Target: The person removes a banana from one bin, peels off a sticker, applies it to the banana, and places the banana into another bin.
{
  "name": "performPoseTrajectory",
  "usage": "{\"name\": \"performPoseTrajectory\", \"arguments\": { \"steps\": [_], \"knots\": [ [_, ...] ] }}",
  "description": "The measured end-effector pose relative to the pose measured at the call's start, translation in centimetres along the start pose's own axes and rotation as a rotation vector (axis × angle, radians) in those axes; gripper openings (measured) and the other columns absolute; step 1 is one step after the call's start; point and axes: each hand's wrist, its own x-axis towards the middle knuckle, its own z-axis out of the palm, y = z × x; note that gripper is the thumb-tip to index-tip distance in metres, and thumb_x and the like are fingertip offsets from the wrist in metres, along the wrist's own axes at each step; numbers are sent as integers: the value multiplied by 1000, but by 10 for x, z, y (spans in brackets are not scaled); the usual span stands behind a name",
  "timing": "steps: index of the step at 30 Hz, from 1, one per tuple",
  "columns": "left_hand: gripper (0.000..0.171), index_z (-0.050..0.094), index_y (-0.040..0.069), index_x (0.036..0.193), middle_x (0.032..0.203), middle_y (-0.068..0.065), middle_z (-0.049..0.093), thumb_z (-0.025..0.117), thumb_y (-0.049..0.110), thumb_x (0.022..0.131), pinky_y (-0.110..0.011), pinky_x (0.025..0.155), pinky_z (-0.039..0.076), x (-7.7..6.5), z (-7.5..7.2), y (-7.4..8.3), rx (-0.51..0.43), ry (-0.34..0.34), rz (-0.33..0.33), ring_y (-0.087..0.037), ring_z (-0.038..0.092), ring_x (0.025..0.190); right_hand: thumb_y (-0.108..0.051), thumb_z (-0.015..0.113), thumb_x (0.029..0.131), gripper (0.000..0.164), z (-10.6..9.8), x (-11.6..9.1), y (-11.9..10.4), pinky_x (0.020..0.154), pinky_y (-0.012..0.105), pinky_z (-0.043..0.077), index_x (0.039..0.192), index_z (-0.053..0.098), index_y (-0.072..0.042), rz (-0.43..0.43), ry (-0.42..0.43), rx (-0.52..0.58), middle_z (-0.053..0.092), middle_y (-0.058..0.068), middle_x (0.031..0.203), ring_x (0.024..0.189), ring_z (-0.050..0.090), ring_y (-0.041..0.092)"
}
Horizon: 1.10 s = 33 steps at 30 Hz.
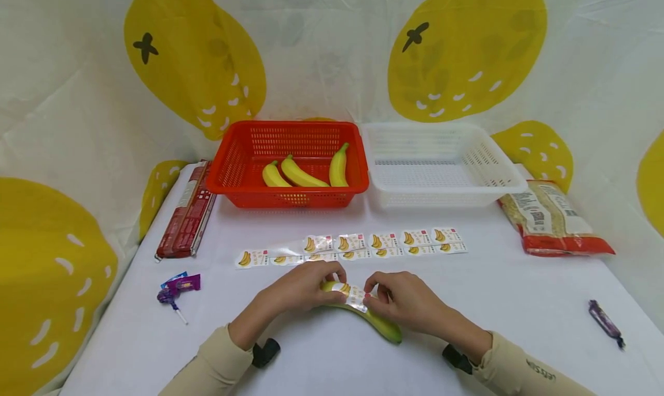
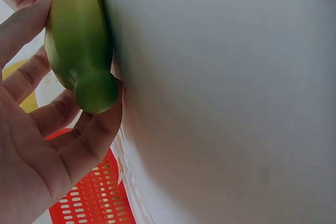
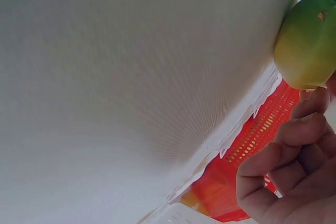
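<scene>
On the white table in front of me lies a yellow banana (image 1: 385,328) with greenish ends. My left hand (image 1: 310,284) grips its left end, thumb in front and fingers behind; the left wrist view shows those fingers around the green stem end (image 2: 97,92). Across the banana's top sits a white sticker (image 1: 357,298) printed with bananas. At the sticker's right edge, my right hand (image 1: 407,300) pinches with thumb and index finger. The right wrist view shows the right hand's other fingers (image 3: 299,132) curled below the banana's other end.
Behind the hands lie rows of banana stickers (image 1: 383,241). Farther back, a red basket (image 1: 285,198) holds three bananas, beside a white basket (image 1: 446,198). Red packets (image 1: 187,217) and candies (image 1: 178,286) lie left; a grain bag (image 1: 550,220) and a wrapped candy (image 1: 606,322) lie right.
</scene>
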Motion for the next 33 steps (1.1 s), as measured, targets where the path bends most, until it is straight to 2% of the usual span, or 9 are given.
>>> {"name": "performPoseTrajectory", "arguments": {
  "steps": [7, 10, 13, 15, 18, 20, 24, 28, 33],
  "knots": [
    [22, 65, 26, 105, 94, 3, 67, 79, 31, 89, -29, 74, 44, 3, 0, 1, 3, -1, 19, -11, 56, 83, -24, 70, 94, 11, -9, 1, 4, 54, 19, 39, 102, 71, -17, -11, 0, 18, 52, -16, 65, 57, 43, -3],
    [23, 64, 27, 104, 92, 4, 64, 80, 32, 88, -28, 72, 43, 3, 1, 1, 4, -8, -16, -11, 55, 82, -19, 70, 95, 17, -25, 4, 15, 56, 20, 41, 110, 73, -12, -28, 104, -2, 58, -15, 68, 60, 44, -2],
    [24, 63, 28, 104, 93, 5, 63, 80, 33, 88, -28, 72, 42, 2, 2, 1, -2, -14, -45, -12, 54, 82, -16, 69, 96, 22, -58, 8, 38, 55, 21, 42, 115, 73, -8, -17, 292, -62, 66, -8, 73, 61, 48, 0],
    [24, 63, 27, 104, 94, 4, 63, 80, 33, 88, -28, 71, 41, 2, 2, 2, -2, -15, -50, -12, 54, 82, -15, 67, 96, 24, -92, 10, 62, 55, 23, 42, 117, 72, -4, 18, 417, -133, 71, 1, 77, 63, 52, 6],
    [25, 63, 26, 104, 93, 4, 62, 80, 32, 88, -28, 71, 41, 0, 0, 2, 5, -18, -49, -12, 53, 82, -25, 60, 101, 36, -149, 10, 102, 63, 33, 47, 126, 66, 1, 182, 511, -240, 71, 16, 93, 74, 59, 23],
    [25, 63, 24, 104, 90, 4, 61, 80, 32, 88, -28, 70, 40, -1, -1, 4, 14, -20, -47, -12, 52, 80, -38, 53, 104, 51, -185, 8, 129, 72, 46, 49, 132, 60, 4, 333, 497, -295, 67, 26, 107, 87, 58, 37],
    [23, 63, 23, 104, 82, 5, 58, 80, 29, 88, -27, 68, 40, -5, -4, 5, 29, -29, -33, -10, 50, 74, -53, 41, 104, 75, -229, -4, 173, 88, 68, 44, 138, 48, 13, 581, 327, -334, 55, 39, 126, 108, 50, 56],
    [22, 64, 23, 104, 77, 6, 57, 79, 29, 89, -27, 66, 40, -5, -3, 5, 44, -25, -9, -7, 49, 71, -53, 42, 105, 79, -240, -14, 198, 86, 67, 45, 136, 47, 20, 688, 209, -293, 52, 42, 127, 107, 49, 57],
    [21, 66, 24, 104, 79, 6, 58, 79, 30, 88, -28, 67, 41, 0, -2, 8, 54, -10, -5, -8, 51, 73, -48, 44, 106, 70, -239, -14, 210, 77, 53, 48, 129, 57, 16, 723, 226, -196, 58, 39, 122, 100, 50, 48]
  ]
}}
